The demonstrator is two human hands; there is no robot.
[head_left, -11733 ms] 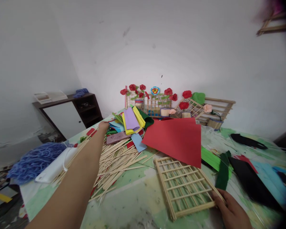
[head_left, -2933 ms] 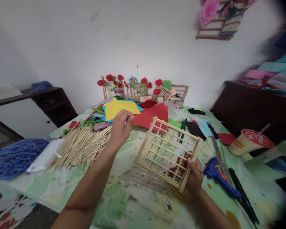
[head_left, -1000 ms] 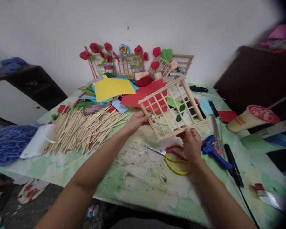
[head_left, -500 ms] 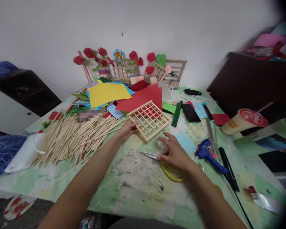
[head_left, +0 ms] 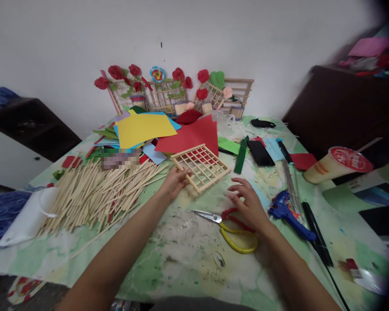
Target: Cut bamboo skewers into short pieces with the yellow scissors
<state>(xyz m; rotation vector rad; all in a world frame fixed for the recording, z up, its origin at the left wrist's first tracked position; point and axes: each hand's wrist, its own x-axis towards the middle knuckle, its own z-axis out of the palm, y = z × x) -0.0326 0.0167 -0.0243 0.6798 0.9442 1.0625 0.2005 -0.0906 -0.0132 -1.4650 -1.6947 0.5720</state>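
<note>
My left hand [head_left: 176, 183] grips the left edge of a small wooden lattice frame [head_left: 201, 167], its fingers closed around the rim. The frame lies tilted over the middle of the table, in front of the red paper [head_left: 189, 137]. Right of the frame, my right hand [head_left: 247, 202] is held with fingers apart and nothing in it. Just below that hand lies a pair of scissors [head_left: 215, 218] with one red and one yellow handle, blades pointing left. The hand partly covers the red handle.
Loose wooden sticks [head_left: 94, 190] are heaped at left. A blue glue gun [head_left: 288, 216], a black phone [head_left: 261, 153] and a sealed drink cup [head_left: 337, 164] are at right. Yellow paper [head_left: 145, 128] and several flower-decorated lattices [head_left: 168, 96] are at the back.
My right hand has shifted slightly right and away from the scissors, uncovering more of their handles. The lattice frame has come a little lower and flatter in my left hand.
</note>
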